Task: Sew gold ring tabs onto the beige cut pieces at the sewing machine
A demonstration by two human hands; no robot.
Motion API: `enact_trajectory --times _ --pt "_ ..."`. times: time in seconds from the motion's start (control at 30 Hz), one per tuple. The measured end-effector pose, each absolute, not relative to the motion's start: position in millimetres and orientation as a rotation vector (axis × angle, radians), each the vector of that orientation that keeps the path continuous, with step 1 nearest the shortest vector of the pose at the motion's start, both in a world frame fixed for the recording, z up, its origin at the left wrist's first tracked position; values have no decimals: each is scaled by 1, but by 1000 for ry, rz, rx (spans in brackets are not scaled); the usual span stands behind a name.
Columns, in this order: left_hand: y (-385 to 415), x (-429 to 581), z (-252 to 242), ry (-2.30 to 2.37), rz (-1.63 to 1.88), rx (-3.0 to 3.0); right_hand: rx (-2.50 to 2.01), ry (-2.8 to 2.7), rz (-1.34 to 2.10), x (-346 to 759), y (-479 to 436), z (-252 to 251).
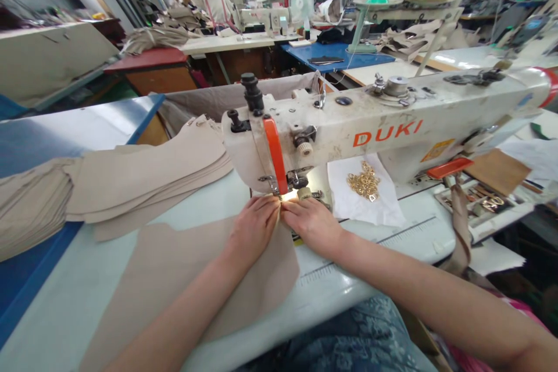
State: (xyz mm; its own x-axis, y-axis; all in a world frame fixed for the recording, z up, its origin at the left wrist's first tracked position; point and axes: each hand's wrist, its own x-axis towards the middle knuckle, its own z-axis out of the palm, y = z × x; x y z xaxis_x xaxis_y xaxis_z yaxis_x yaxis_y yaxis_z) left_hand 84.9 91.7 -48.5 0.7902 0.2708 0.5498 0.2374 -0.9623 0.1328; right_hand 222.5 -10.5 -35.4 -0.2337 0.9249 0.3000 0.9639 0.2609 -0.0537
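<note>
At the lit needle area of a white sewing machine (pixel 335 122), both hands are close together. My left hand (pixel 257 224) is closed on a beige fabric panel (pixel 170 267), with its fingers bunched at the edge. My right hand (pixel 313 225) faces it from the other side, its fingers pressed together on that same edge by the presser foot. The fingers hide most of the pinched fabric and the needle tip. The rest of the panel lies flat on the machine table, partly under my left forearm.
Stacked beige panels (pixel 148 171) lie on the left, with another pile (pixel 32 203) beyond them. Gold metal rings (pixel 365 183) rest on a white cloth (pixel 337 200) beneath the machine arm. A parts tray (pixel 483 197) stands at right. A co-worker (pixel 213 3) sits farther back.
</note>
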Motion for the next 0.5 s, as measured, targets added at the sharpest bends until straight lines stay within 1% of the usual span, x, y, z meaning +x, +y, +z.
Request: enact_trajectory --times 0.5 --pt "93 85 -47 436 904 2905 -1751 -2259 -213 222 -9 -36"
